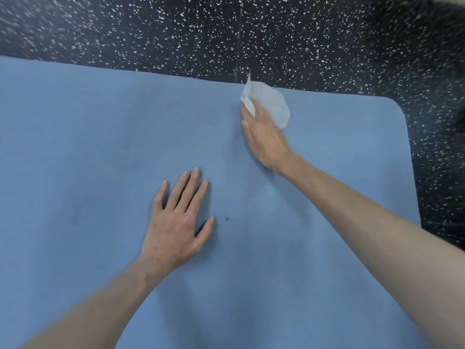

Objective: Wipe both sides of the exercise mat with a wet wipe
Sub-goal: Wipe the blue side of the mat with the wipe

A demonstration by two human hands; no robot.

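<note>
A blue exercise mat (88, 147) lies flat on the floor and fills most of the view; its rounded far right corner shows. My right hand (264, 139) reaches to the mat's far edge and holds a crumpled white wet wipe (273, 104) against the mat. The wipe bunches around my fingers and hides their tips. My left hand (178, 222) rests flat on the middle of the mat, fingers straight and spread, holding nothing. A small dark speck (227, 219) sits on the mat just right of my left thumb.
Black rubber flooring with white flecks (327, 46) surrounds the mat beyond its far edge and along its right side. A thin seam in the floor (237, 46) runs away from the mat near the wipe.
</note>
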